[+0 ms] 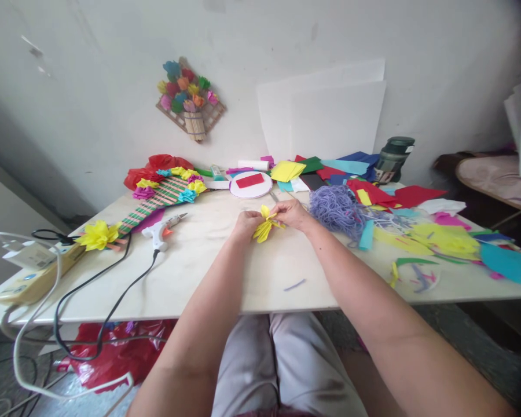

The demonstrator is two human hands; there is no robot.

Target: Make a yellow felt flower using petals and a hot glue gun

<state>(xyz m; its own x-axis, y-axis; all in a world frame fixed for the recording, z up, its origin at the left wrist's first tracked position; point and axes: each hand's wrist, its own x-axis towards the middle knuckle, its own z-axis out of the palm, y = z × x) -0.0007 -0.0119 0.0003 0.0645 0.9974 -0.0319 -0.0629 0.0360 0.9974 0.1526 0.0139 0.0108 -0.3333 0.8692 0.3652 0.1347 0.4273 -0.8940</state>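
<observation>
Both hands meet at table centre over a yellow paper flower [264,227]. The left hand [246,223] is closed on the flower's nine o'clock side, fingers pinched around the folded middle. The right hand [292,214] grips it from three o'clock, fingertips on the upper petals. The flower sits just above the table [243,278], possibly brushing it; the view is too small to settle that.

Judgement on the step in hand: the petals appear to be getting spread or separated. It would go best with the left pinch fixed at the centre while the right teases one layer at a time, pulling gently outward so the thin paper does not tear.

Surroundings by clock from the flower:
- Three o'clock, near the right wrist: a heap of purple yarn [336,209], then loose coloured paper scraps [443,237] running out to the right edge.
- Twelve o'clock: a white round disc [250,185] with a red strip.
- Nine o'clock: a glue gun [161,230], its black cord [113,278] trailing to the near edge at seven o'clock.
- Ten o'clock: a striped stick panel [156,202] with paper blooms.

Open room lies at six o'clock, bare tabletop between the forearms up to the near edge, and toward eight o'clock short of the cord. The right elbow has little margin before the scraps.
</observation>
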